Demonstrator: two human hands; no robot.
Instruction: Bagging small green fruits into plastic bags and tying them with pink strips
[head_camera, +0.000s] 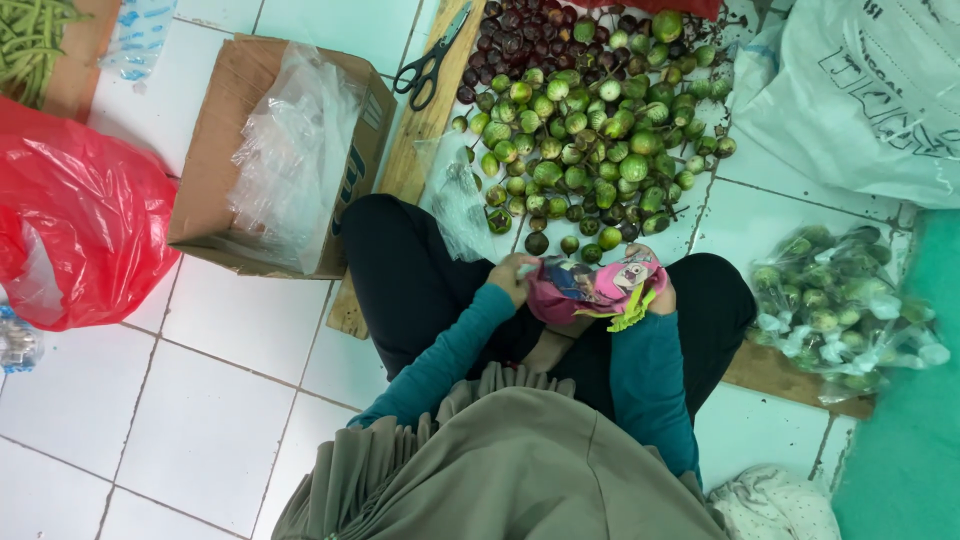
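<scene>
Pink printed cloth pouch (590, 288) sits on the person's lap, gripped by the left hand (512, 277) and the right hand (655, 295) at its two ends. Far from it, small green round eggplants (590, 140) lie heaped on the white tiled floor (210, 400). At the left, a cardboard box (230, 130) holds clear plastic bags (290, 150); at the right lie packed bags of eggplants (840, 310).
</scene>
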